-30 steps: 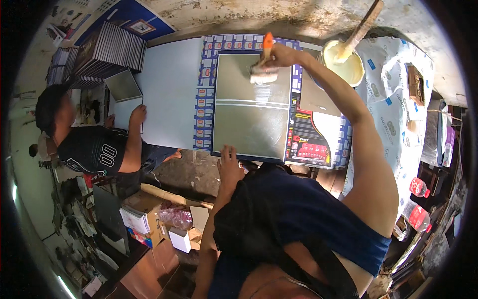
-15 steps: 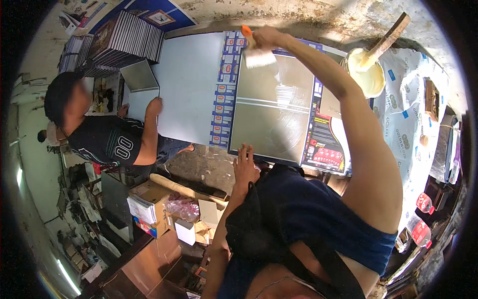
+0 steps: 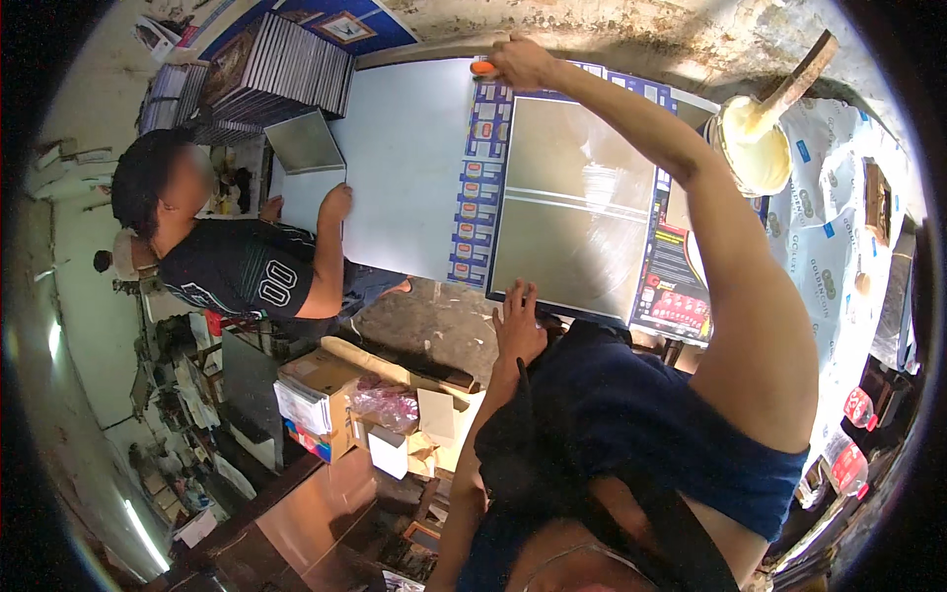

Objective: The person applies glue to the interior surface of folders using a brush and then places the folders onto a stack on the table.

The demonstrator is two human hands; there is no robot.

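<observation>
1. Right of the right fingers [image 3: 507, 61]: a round, whitish bucket [image 3: 721, 156] holding cream-coloured paste [image 3: 765, 160] and a wooden stick [image 3: 801, 81].
2. Those fingers clamp an orange-handled brush [image 3: 482, 68], bristles indistinct.
3. Left fingers [image 3: 533, 294], slightly apart, touch the near edge of the rectangular grey panel [image 3: 567, 242].

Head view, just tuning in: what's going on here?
The person's right hand holds a brush near the panel's far-left corner; only its orange handle shows, the bristles hidden. The left hand rests at the panel's near edge, toward the left. Pale streaks show on the panel's right side. To the right, a bucket of cream-coloured stuff has a stick in it. At left, a co-worker stands by the white board.
</observation>
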